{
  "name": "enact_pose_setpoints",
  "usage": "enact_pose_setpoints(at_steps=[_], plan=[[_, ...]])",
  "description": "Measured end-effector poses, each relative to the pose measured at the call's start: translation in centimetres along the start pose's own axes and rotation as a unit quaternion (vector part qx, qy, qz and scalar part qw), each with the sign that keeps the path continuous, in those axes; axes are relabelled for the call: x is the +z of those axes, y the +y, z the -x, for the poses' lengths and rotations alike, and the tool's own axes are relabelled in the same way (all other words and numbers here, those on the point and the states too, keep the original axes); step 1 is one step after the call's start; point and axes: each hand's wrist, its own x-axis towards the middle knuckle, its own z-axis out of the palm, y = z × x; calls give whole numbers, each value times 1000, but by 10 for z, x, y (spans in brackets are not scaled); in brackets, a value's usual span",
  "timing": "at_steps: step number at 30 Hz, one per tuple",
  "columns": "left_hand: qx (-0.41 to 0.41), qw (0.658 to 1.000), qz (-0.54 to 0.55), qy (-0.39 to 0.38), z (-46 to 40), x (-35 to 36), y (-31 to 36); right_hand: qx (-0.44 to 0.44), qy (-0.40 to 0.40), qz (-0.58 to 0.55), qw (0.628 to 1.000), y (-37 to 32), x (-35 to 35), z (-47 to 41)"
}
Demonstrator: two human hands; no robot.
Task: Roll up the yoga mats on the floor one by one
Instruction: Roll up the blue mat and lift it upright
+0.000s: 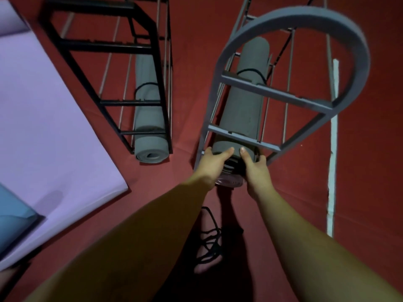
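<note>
A rolled dark grey yoga mat lies lengthwise inside a grey metal rack with a round top. My left hand grips the left side of the roll's near end, and my right hand grips its right side, thumbs on top. The roll's spiral end shows between my wrists. A second rolled grey mat lies in a black rack to the left. A flat lilac mat is spread on the floor at left.
The floor is red carpet with a white line at right. A tangle of black cord lies by my bare foot. A blue mat corner overlaps the lilac mat at lower left.
</note>
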Motion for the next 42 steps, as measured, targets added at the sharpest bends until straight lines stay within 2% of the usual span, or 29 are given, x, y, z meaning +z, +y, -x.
enact_pose_setpoints(at_steps=[2,5,9,10,11,14,16,18,20,23,26,29,30,33,37,42], plan=[[-21,999,-35,-5,-4,-13,-11,3,6,35,999,2,-1,10],[-66,995,-68,-29,26,-36,-5,27,26,7,999,10,-8,26],[-110,991,-75,-10,68,-88,-13,110,146,28,983,33,-14,71],[-114,992,-61,2,84,-106,-16,120,136,45,982,34,-10,87],[-118,992,-44,16,102,-127,-17,127,93,63,986,34,0,107],[-133,988,-54,50,148,-175,-17,117,-126,140,975,26,36,155],[-126,987,-46,90,187,-211,-9,57,-262,236,934,9,72,189],[-108,985,-58,124,229,-250,-1,-15,-367,321,873,-12,115,226],[-79,983,-90,139,268,-286,6,-81,-438,383,810,-32,154,261],[-41,978,-122,165,329,-350,13,-176,-496,499,689,-41,212,309],[-48,969,-143,196,379,-412,9,-166,-532,618,555,-38,257,343],[-75,958,-147,236,425,-481,-7,-263,-492,736,384,-33,313,382],[-86,954,-150,247,436,-501,-12,-295,-475,749,356,-31,330,393],[-101,937,-180,282,461,-556,-32,-330,-469,765,294,-15,387,420],[-142,884,-288,341,473,-628,-70,-363,-475,760,254,23,460,441],[-172,814,-387,397,459,-694,-113,-396,-476,745,250,82,522,444]])
